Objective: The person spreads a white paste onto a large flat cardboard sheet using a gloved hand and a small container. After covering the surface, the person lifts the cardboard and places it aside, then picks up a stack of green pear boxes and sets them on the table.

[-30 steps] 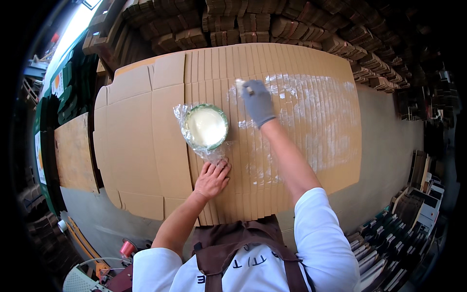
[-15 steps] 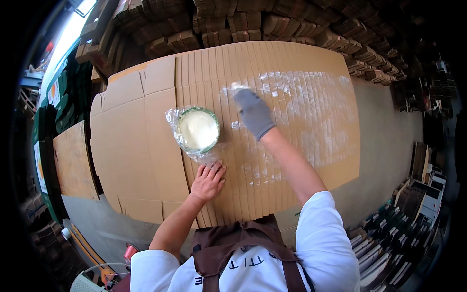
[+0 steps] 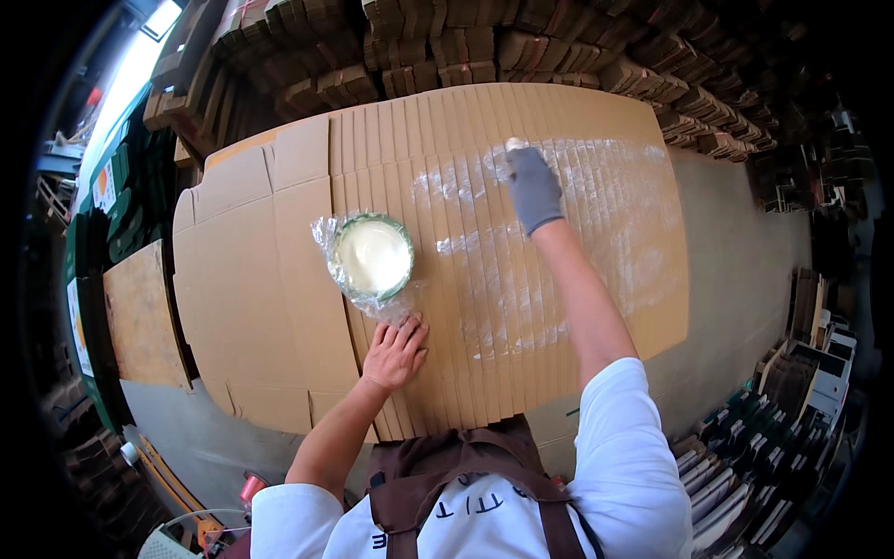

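My right hand (image 3: 535, 189), in a grey glove, is closed round a small pale-tipped thing (image 3: 516, 143) that is mostly hidden in the fist. It presses over a fan of overlapping cardboard strips (image 3: 447, 345), near their far side. White wet smears (image 3: 605, 200), like glue, cover the strips on the right. My bare left hand (image 3: 394, 354) lies flat with fingers stretched on the near strips, beside a green-rimmed round tub (image 3: 410, 253). Creamy white paste (image 3: 371, 253) fills the tub, and clear plastic film (image 3: 326, 238) hangs crumpled round its outside.
Larger flat cardboard sheets (image 3: 247, 279) lie left of the strips. Bundled cardboard stacks (image 3: 466, 47) stand behind. A wooden board (image 3: 147, 312) leans at the left, and a pink spool (image 3: 251, 486) sits at lower left. Grey floor (image 3: 745, 252) shows on the right.
My right hand has swept to the right and slightly away, and fresh white smears show on the strips it passed over. My left hand stays by the tub.
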Demonstrator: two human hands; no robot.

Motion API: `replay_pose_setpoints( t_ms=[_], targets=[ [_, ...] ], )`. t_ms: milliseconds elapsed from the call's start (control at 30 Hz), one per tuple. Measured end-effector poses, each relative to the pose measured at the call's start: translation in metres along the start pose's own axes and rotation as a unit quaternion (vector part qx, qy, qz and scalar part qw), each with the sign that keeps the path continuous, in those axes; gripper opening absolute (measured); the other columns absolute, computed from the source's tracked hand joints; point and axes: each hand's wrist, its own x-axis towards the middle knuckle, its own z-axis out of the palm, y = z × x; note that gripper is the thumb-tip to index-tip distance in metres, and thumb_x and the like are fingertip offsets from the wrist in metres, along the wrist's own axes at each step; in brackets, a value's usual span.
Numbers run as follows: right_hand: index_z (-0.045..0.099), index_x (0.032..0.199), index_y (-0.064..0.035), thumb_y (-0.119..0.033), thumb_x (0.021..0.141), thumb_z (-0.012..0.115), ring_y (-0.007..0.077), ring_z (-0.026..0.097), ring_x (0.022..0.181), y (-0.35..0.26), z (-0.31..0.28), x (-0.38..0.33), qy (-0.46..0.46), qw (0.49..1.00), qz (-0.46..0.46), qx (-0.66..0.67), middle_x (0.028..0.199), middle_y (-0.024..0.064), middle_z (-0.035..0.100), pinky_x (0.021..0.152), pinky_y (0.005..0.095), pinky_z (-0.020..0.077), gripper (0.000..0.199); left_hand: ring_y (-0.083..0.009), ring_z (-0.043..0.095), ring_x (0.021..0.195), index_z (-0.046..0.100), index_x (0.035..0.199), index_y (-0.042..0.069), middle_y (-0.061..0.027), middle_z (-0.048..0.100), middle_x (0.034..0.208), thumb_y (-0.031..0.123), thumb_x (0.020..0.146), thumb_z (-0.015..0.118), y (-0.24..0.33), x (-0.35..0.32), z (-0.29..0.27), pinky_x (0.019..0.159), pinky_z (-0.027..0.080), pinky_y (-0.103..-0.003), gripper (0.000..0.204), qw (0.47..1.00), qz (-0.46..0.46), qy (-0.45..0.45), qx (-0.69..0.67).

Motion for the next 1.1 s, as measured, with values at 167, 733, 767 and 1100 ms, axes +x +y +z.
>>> replay_pose_setpoints(
  t_ms=[167, 733, 767, 1100],
  targets=[
    [0.063, 0.103, -0.0091, -0.006, 0.084, 0.054, 0.0357, 0.063, 0.094, 0.038, -0.010, -0.002, -0.007, 0.999, 0.026, -0.037, 0.106, 0.0181, 0.062, 0.080, 0.0455, 0.0530, 0.021, -0.0224, 0.042, 0.131, 0.054, 0.131, 0.013, -0.0040, 0.048, 0.138, 0.032, 0.085, 0.063, 0.001, -0.006, 0.002, 0.108, 0.030, -0.045, 0.050, 1.000, 0.001, -0.007, 0.000],
    [0.061, 0.106, -0.0120, -0.005, 0.081, 0.059, 0.0363, 0.063, 0.091, 0.042, -0.028, -0.057, -0.026, 0.999, -0.008, -0.029, 0.105, 0.0137, 0.061, 0.078, 0.0473, 0.0524, 0.026, -0.0235, 0.042, 0.131, 0.054, 0.130, 0.013, -0.0042, 0.048, 0.139, 0.031, 0.084, 0.064, 0.002, -0.002, 0.001, 0.108, 0.030, -0.045, 0.051, 1.000, 0.003, -0.001, 0.001],
    [0.061, 0.107, -0.0125, -0.004, 0.081, 0.060, 0.0361, 0.063, 0.093, 0.049, -0.027, -0.058, -0.030, 0.999, -0.011, -0.028, 0.105, 0.0135, 0.061, 0.079, 0.0472, 0.0524, 0.027, -0.0235, 0.042, 0.131, 0.054, 0.130, 0.013, -0.0043, 0.048, 0.140, 0.031, 0.084, 0.064, 0.003, -0.002, 0.001, 0.108, 0.030, -0.045, 0.051, 1.000, 0.006, -0.001, -0.002],
    [0.064, 0.103, -0.0142, -0.010, 0.085, 0.059, 0.0352, 0.063, 0.094, 0.072, -0.034, -0.009, -0.027, 0.997, 0.038, -0.054, 0.107, 0.0112, 0.062, 0.079, 0.0470, 0.0519, 0.019, -0.0232, 0.042, 0.131, 0.053, 0.131, 0.013, -0.0043, 0.047, 0.140, 0.033, 0.085, 0.062, 0.000, -0.002, 0.002, 0.108, 0.030, -0.046, 0.051, 1.000, -0.002, -0.008, -0.001]
  ],
)
